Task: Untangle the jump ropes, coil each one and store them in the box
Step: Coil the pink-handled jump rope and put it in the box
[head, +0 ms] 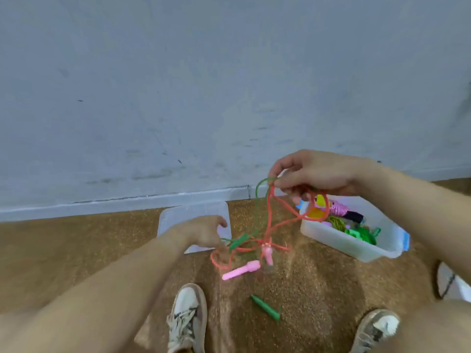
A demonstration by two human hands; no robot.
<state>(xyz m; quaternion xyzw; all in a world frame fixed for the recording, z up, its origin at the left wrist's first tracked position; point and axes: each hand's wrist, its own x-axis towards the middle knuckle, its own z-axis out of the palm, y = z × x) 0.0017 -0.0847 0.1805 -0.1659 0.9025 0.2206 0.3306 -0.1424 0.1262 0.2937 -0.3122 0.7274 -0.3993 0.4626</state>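
Note:
My right hand [314, 173] is raised and pinches loops of a pink rope [270, 220] and a green rope [258, 192] together. Both cords hang down into a tangle above the floor. My left hand [206, 231] is lower, at the tangle's left side, its fingers curled around a green cord [235, 242]. One pink handle [240, 270] lies on the floor, another [267, 254] dangles in the tangle. A green handle [266, 307] lies between my shoes. The clear box [351, 242] at the right holds several coiled ropes.
The box's clear lid [178, 212] lies flat on the brown floor behind my left hand, close to the grey wall's baseboard [127, 202]. My two shoes [187, 319] stand at the bottom. A round dark-rimmed object [444, 281] sits at the right edge.

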